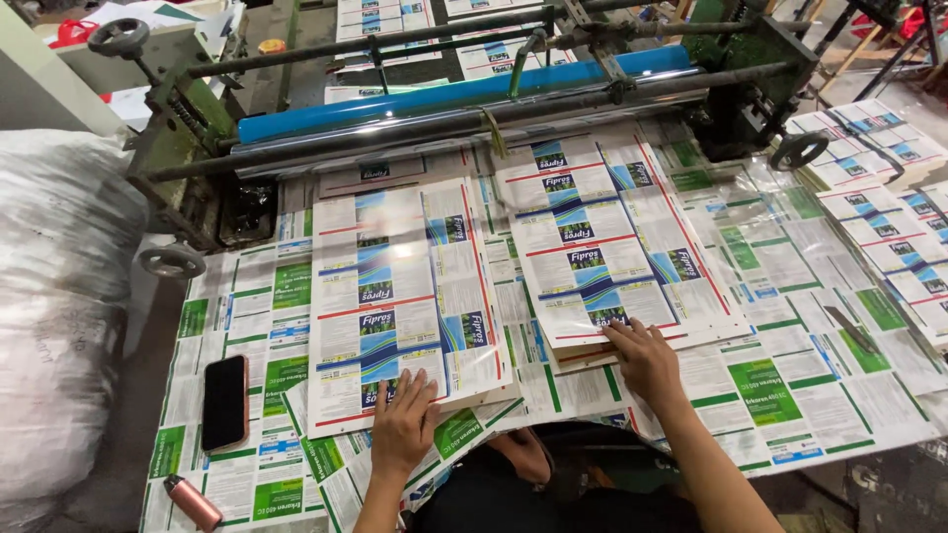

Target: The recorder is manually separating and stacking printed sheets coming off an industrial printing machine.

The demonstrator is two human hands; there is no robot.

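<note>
Hands open and flat: left (403,426) on one printed-sheet stack (400,296), right (644,357) on another stack (612,237).

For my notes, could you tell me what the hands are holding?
Nothing is gripped: left hand and right hand press flat on the near edges of two printed-sheet stacks.

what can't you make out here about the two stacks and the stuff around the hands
Head view only:
- Left stack of printed sheets: the left hand covers its near edge; sheet count untellable.
- Right stack: far end runs under the blue roller.
- Lap and legs: hidden under the table edge.
- Pink lighter: too small for detail.
- White sack: cut off by the left edge.
</note>
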